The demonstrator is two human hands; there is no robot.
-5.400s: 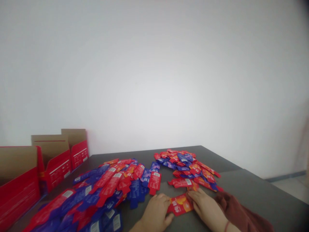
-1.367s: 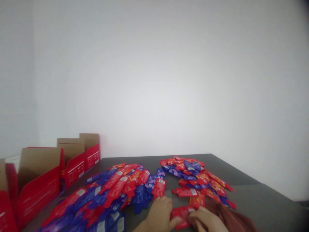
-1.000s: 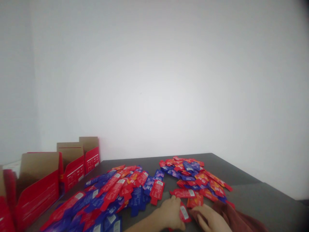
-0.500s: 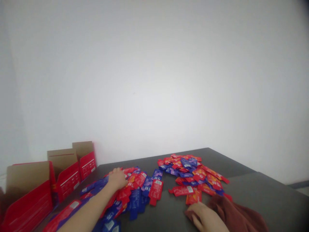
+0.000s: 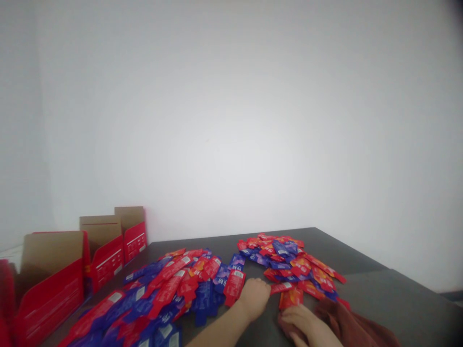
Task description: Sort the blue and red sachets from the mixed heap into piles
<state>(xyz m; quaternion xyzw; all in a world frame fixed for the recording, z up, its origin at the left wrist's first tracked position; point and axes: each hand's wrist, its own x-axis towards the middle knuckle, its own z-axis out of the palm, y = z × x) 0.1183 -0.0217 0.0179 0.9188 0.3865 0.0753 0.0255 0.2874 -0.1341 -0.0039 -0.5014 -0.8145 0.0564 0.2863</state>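
Note:
My left hand is closed over the left end of a red sachet lying at the front of the right-hand pile; its fingertips are partly hidden. My right hand rests at the table's near side, fingers curled round a bunched part of a reddish-brown cloth. Just beyond its fingers is an orange-red sachet. The right pile mixes red, orange and blue-purple sachets. To the left of my left hand spreads a larger pile of red and blue sachets, with one red sachet at its right edge.
Three open red cardboard boxes with brown raised flaps stand along the left side: a near one, a middle one and a far one. The dark table ends at a white wall behind.
My left hand has moved right, from the top of the left pile to the red sachet by the right pile. My right hand stays on the cloth. The view has shifted slightly.

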